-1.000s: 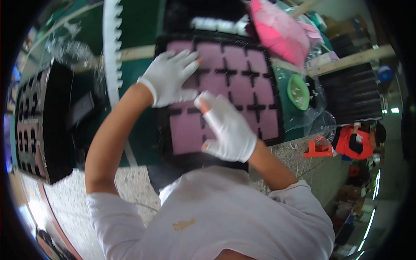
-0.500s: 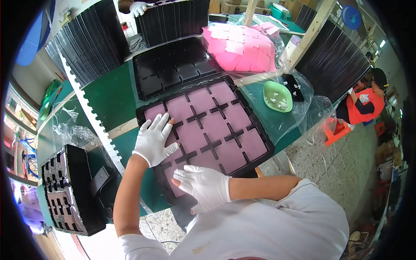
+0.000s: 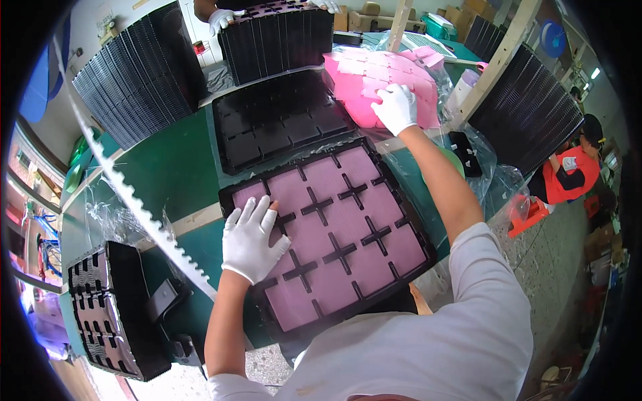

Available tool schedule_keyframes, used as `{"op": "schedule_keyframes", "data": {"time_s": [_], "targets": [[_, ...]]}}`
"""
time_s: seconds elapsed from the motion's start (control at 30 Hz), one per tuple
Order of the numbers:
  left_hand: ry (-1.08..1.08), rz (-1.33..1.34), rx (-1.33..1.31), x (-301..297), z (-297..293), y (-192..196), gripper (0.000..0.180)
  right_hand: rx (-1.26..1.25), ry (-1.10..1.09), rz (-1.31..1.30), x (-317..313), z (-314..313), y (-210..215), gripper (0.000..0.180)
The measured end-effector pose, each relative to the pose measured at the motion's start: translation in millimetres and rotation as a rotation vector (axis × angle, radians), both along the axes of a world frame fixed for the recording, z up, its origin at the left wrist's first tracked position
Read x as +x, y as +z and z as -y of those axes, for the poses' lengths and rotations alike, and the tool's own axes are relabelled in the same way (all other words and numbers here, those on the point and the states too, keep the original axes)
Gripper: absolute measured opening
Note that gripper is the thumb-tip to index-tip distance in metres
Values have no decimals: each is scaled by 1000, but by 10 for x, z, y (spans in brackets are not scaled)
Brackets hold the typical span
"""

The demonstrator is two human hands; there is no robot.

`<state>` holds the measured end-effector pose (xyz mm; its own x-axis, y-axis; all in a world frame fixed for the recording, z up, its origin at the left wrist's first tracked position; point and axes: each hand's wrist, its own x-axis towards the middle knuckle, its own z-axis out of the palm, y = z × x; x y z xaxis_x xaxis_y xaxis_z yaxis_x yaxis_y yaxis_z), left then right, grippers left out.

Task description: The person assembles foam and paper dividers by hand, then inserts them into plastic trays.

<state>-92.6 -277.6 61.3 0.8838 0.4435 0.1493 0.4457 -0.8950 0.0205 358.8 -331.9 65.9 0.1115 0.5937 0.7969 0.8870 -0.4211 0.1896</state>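
Note:
Both my hands wear white gloves. Flat, with fingers spread, my left hand point(image 3: 253, 239) rests on the left side of a black compartment tray point(image 3: 321, 299). Square pink sheets point(image 3: 351, 260) fill its compartments between black cross-shaped dividers point(image 3: 339, 252). My right hand point(image 3: 397, 109) reaches out to a heaped pile of bright pink pieces point(image 3: 348, 90) at the far right. Its fingers are stretched out on the pile, thumb apart, and no piece shows lifted in it. Just beyond the filled tray lies another black tray point(image 3: 267, 134) with no pink sheets visible in it.
Stacks of black trays stand at the far left point(image 3: 144, 80), far middle point(image 3: 277, 50) and right point(image 3: 528, 110). Another person's gloved hand point(image 3: 222, 21) touches the middle stack. A toothed white strip point(image 3: 144, 220) crosses the left side. Filled trays point(image 3: 100, 307) stand at lower left.
My right hand has left the near edge of the filled tray and moved far and right onto the pink pile. The left hand stays on the tray. A second gloved hand now shows at the far stack.

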Motion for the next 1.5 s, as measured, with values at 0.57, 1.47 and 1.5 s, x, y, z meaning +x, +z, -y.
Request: {"op": "schedule_keyframes", "data": {"time_s": [0.57,1.47,1.5], "targets": [[31,-37,-77,14,-41,32,71,-201,35,135,462,355,-156,10],[39,-10,-68,-18,-16,21,68,202,55,-838,690,-244,-163,26],[45,-12,-65,-13,-23,28,67,480,268,-1211,757,-287,-148,21]]}}
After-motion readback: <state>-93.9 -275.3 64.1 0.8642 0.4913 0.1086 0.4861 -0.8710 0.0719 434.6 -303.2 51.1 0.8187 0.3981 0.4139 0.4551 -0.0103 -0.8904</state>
